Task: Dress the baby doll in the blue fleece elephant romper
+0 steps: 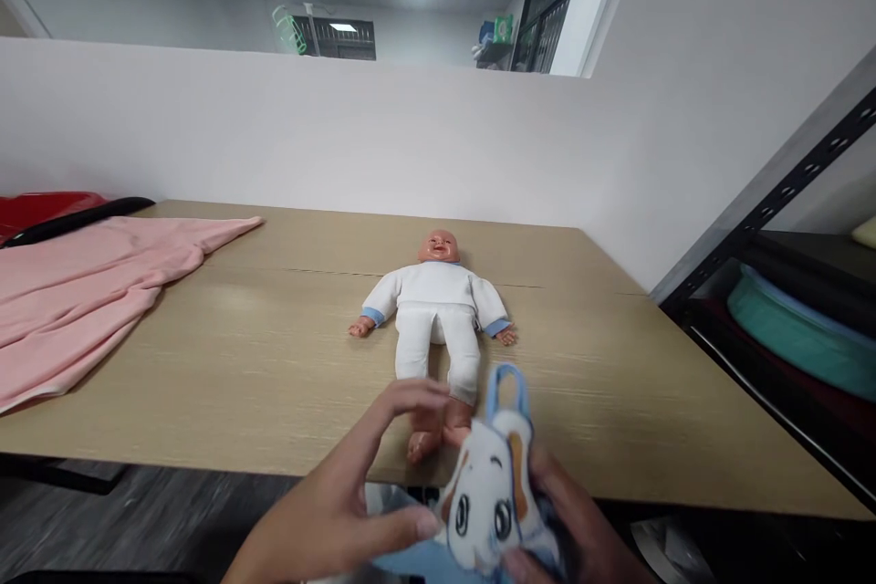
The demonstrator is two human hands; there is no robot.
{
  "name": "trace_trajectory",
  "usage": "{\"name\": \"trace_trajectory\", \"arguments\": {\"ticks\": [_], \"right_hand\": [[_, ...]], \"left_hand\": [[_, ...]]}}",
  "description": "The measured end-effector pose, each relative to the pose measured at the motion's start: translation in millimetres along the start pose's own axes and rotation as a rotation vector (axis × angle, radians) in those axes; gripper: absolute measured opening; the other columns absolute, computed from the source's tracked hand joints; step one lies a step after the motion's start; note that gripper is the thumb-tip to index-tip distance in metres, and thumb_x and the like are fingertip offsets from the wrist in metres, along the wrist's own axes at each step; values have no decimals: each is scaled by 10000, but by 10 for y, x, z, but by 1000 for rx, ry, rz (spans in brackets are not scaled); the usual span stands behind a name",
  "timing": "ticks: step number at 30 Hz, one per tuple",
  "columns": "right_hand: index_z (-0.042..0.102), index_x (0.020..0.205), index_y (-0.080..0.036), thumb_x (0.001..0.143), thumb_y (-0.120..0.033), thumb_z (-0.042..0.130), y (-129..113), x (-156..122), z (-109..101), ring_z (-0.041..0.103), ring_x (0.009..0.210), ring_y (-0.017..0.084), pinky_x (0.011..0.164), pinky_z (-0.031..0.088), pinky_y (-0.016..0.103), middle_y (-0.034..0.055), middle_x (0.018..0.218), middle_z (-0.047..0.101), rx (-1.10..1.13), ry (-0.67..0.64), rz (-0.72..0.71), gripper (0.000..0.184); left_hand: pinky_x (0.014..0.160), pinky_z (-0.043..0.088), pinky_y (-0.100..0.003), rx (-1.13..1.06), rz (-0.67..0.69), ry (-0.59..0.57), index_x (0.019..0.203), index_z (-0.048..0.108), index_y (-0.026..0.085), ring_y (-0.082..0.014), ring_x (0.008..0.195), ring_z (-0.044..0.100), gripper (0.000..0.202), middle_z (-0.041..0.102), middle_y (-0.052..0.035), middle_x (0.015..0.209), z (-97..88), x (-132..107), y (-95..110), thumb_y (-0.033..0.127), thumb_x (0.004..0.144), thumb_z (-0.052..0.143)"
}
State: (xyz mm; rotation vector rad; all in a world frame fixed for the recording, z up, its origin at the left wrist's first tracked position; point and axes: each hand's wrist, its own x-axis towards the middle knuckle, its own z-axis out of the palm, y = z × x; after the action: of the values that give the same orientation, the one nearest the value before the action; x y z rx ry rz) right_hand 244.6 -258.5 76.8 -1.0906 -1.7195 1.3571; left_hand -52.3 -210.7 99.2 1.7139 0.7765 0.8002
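My right hand (568,511) grips a soft white cloth item with a cartoon puppy face (483,497), brown ears and a light blue loop at its top. The item's exact kind I cannot make out. Just left of it is my left hand (356,465), its thumb and fingers spread apart and curved, the fingers slightly blurred. Beyond both hands a baby doll (436,301) lies on its back, dressed in a white top and white trousers with blue cuffs. Its arms stretch out sideways, and its bare feet point toward me, near my left fingers.
A wooden table (274,328) carries the doll. Pink cloth (102,292) covers its left part, with a red and black object (61,210) behind. A white wall (307,137) stands at the back. On the right is a dark metal shelf (766,201) holding a teal item (800,328).
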Motion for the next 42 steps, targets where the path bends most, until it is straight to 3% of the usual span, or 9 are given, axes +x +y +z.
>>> {"name": "trace_trajectory", "arguments": {"ticks": [3, 8, 12, 16, 20, 25, 32, 38, 42], "right_hand": [[519, 1570, -284, 982, -395, 755, -260, 353, -176, 643, 1368, 328, 1200, 508, 509, 163, 1523, 631, 24, -54, -73, 643], [440, 1635, -274, 897, -377, 865, -396, 903, -431, 590, 1431, 313, 1181, 519, 465, 155, 1578, 574, 258, -255, -146, 858], [515, 1546, -244, 837, -382, 913, -525, 1264, -587, 613, 1380, 302, 1169, 507, 445, 142, 1500, 617, 324, -353, -168, 825], [584, 1385, -249, 816, -383, 921, -675, 1642, -808, 712, 1053, 225, 910, 583, 329, 67, 1194, 701, 452, -377, -222, 675], [629, 1023, -232, 831, -379, 903, -770, 2032, -1167, 544, 703, 140, 650, 463, 252, -31, 815, 564, 352, -280, -355, 366], [644, 897, -244, 888, -433, 853, -798, 2293, -1482, 566, 778, 186, 713, 502, 312, 15, 870, 590, 157, -110, -522, 282], [637, 1433, -296, 841, -338, 923, -776, 2416, -1339, 639, 1313, 307, 1061, 575, 403, 96, 1405, 651, -90, -256, -416, 658], [798, 956, -224, 825, -397, 936, -746, 2445, -1198, 706, 899, 209, 842, 618, 307, 17, 974, 757, -292, -456, -362, 257], [795, 983, -238, 882, -345, 891, -745, 2424, -1136, 686, 841, 167, 761, 590, 255, -3, 920, 756, -294, -429, -368, 175]], "left_hand": [[1203, 448, -464, -128, 103, -83, 1476, 587, 289, -338, 1405, 544, 721, 611, -115, 1460, -145, 386, 68, 469, 846, 887], [800, 515, -269, -167, 124, -107, 960, 680, 178, -146, 842, 592, 266, 631, -9, 900, -399, 869, 192, 407, 936, 813], [900, 532, -304, 62, 325, -94, 1009, 706, 188, -181, 981, 606, 203, 655, -55, 1028, -612, 1104, 399, 373, 970, 779], [787, 549, -253, 145, 328, -83, 1173, 703, 206, -151, 905, 643, 215, 700, -60, 1087, -807, 1325, 573, 358, 1022, 716], [737, 515, -220, 262, 407, -46, 1120, 723, 201, -126, 835, 637, 167, 701, -24, 973, -998, 1563, 659, 308, 996, 758], [761, 504, -256, 257, 627, -13, 1035, 738, 192, -135, 822, 651, 104, 733, -36, 936, -1165, 1825, 619, 228, 958, 797], [907, 518, -335, 334, 728, 9, 1018, 778, 216, -170, 830, 675, 139, 772, -38, 860, -1207, 2060, 465, 291, 922, 844], [918, 520, -307, 337, 760, 85, 1047, 771, 226, -141, 818, 678, 151, 769, -13, 874, -1163, 2069, 469, 241, 917, 847], [783, 549, -270, 327, 475, 20, 1234, 705, 229, -171, 916, 703, 443, 762, -44, 1078, -1274, 1993, 509, 367, 861, 900]]}}
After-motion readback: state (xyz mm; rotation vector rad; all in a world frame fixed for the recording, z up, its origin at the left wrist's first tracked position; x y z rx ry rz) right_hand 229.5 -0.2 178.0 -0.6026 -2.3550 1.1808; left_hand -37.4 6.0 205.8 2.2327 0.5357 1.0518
